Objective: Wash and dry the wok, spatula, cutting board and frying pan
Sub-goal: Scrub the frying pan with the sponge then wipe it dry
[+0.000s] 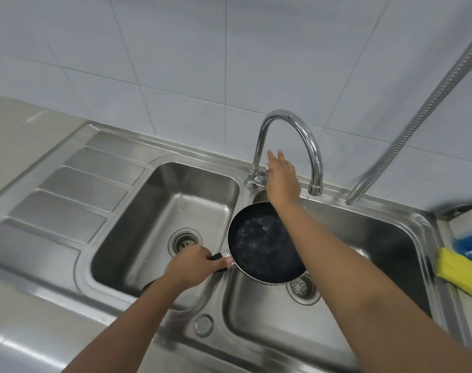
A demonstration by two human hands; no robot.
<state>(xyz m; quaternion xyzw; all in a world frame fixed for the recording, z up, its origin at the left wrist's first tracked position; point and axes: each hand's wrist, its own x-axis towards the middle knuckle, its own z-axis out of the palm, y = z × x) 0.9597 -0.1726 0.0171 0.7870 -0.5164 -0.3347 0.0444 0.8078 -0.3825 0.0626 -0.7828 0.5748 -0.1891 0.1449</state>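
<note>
A small black frying pan (259,243) with wet drops inside hangs over the divider and the right basin of the steel double sink (229,168). My left hand (194,263) is shut on its black handle. My right hand (282,179) reaches over the pan to the base of the chrome faucet (304,135), fingers stretched out by the tap lever; whether it touches the lever is hidden. The spout ends over the right basin and I see no clear stream of water. The wok, spatula and cutting board are out of view.
The left basin (159,211) with its drain (185,242) is bare. A ribbed draining board (76,184) lies to the left. A yellow and blue sponge or cloth (461,267) sits on the right counter. A metal hose (428,103) hangs at the right.
</note>
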